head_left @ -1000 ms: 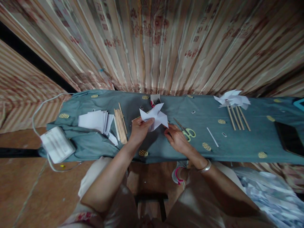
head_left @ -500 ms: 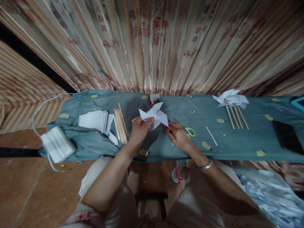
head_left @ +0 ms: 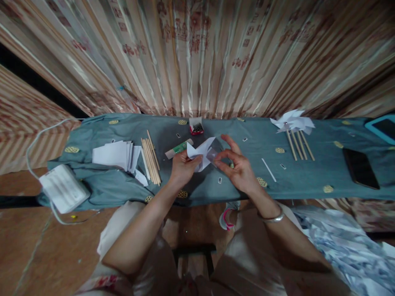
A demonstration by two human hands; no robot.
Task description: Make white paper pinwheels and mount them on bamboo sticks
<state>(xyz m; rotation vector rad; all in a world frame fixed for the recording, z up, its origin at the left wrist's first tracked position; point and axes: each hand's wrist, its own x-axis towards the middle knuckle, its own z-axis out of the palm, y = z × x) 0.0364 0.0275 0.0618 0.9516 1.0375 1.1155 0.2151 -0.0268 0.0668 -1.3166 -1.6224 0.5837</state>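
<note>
A white paper pinwheel [head_left: 202, 149] is held above the middle of the cloth, its blades part folded. My left hand [head_left: 184, 166] pinches it at the centre, thumb on top. My right hand [head_left: 239, 170] has its thumb and a finger closed on the pinwheel's right side, while another finger stands raised. Just beyond the pinwheel, an open red box [head_left: 196, 129] holds small dark pieces. A green and white box [head_left: 179, 149] lies behind my left hand. The scissors' yellow-green handle [head_left: 232, 165] shows only slightly behind my right fingers.
Wooden sticks [head_left: 150, 160] and white paper sheets [head_left: 111, 155] lie to the left, near a white device [head_left: 64, 188] with a cable. Rightward are a paper strip [head_left: 269, 169], pinwheels on sticks [head_left: 293, 122], a phone [head_left: 360, 168] and a blue-edged tablet [head_left: 382, 128]. A curtain [head_left: 197, 61] hangs behind.
My right hand has moved up from the scissors to the pinwheel's right side and grips it. The pinwheel has been turned in my left hand, and the view has shifted slightly.
</note>
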